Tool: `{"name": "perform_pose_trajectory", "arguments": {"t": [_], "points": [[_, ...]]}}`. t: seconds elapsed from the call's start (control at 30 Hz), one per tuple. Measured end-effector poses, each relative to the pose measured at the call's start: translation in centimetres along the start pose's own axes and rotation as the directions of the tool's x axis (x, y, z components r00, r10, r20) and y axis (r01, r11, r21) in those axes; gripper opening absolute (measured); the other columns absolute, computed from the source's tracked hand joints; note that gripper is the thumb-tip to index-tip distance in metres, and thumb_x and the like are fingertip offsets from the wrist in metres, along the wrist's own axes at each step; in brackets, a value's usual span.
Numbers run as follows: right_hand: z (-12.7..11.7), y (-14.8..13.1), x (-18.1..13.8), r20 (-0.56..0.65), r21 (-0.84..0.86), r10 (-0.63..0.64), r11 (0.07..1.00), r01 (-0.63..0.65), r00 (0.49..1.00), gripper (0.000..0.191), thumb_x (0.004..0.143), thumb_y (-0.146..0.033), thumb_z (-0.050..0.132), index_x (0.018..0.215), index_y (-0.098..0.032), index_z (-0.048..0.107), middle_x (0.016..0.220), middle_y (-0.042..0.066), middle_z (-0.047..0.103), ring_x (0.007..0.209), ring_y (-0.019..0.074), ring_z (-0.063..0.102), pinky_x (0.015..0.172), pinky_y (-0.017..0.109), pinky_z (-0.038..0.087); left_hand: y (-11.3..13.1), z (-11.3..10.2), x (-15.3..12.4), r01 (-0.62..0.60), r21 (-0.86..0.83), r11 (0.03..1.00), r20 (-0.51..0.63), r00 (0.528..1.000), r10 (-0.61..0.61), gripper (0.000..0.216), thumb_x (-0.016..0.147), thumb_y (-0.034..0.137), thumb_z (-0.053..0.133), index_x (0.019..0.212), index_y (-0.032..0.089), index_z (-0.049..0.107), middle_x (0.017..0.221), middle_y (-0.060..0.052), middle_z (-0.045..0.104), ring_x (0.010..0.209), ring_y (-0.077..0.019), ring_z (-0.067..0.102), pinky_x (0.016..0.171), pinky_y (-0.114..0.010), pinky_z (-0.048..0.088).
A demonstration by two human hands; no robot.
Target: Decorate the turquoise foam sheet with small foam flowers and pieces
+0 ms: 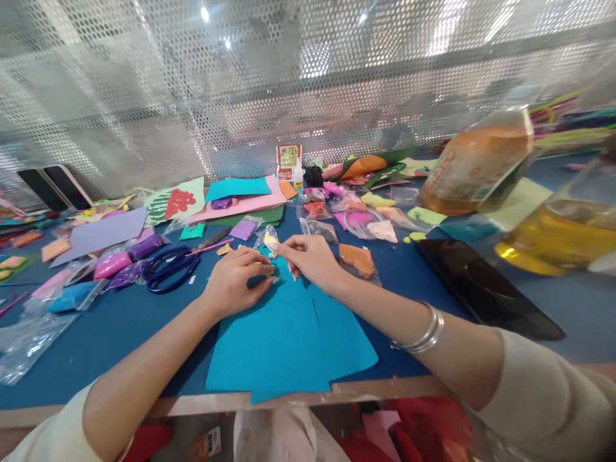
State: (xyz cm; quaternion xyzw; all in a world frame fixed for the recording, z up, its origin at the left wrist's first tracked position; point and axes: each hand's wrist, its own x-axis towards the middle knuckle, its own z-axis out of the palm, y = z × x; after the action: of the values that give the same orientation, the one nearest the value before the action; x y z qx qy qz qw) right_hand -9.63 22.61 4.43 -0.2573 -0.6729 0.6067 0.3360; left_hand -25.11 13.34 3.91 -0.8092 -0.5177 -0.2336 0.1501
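Both hands rest at the far edge of a teal felt sheet (283, 340) lying on the blue table. My left hand (235, 279) is curled, its fingertips pressed down on a small pale piece at the sheet's top edge. My right hand (310, 256) pinches the same small pale piece (269, 266) between thumb and forefinger; what the piece is I cannot make out. A silver bangle (423, 333) sits on my right wrist.
Blue-handled scissors (168, 266) lie left of my hands. Bags of coloured clay (115, 263) and paper sheets (240, 192) crowd the back. A glue bottle (298, 176), two amber bottles (476, 163) and a black tray (481, 289) stand at the right. A perforated metal screen rises behind.
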Motion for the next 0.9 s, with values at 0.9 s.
{"name": "perform_pose_trajectory", "arguments": {"t": [0.9], "points": [[-0.1,0.3,0.0,-0.002,-0.055,-0.026,0.998,0.026,1.000,0.031,0.072,-0.042,0.063,0.057,-0.016,0.055,0.039,-0.005,0.048,0.032,0.0072,0.045,0.033,0.019,0.037,1.7,-2.0,-0.9,-0.188,0.149,0.971,0.261,0.954,0.144,0.051,0.082,0.051,0.044,0.114,0.012,0.052,0.109,-0.016,0.062,0.116,-0.0336,0.047,0.094,-0.050,0.033]]}}
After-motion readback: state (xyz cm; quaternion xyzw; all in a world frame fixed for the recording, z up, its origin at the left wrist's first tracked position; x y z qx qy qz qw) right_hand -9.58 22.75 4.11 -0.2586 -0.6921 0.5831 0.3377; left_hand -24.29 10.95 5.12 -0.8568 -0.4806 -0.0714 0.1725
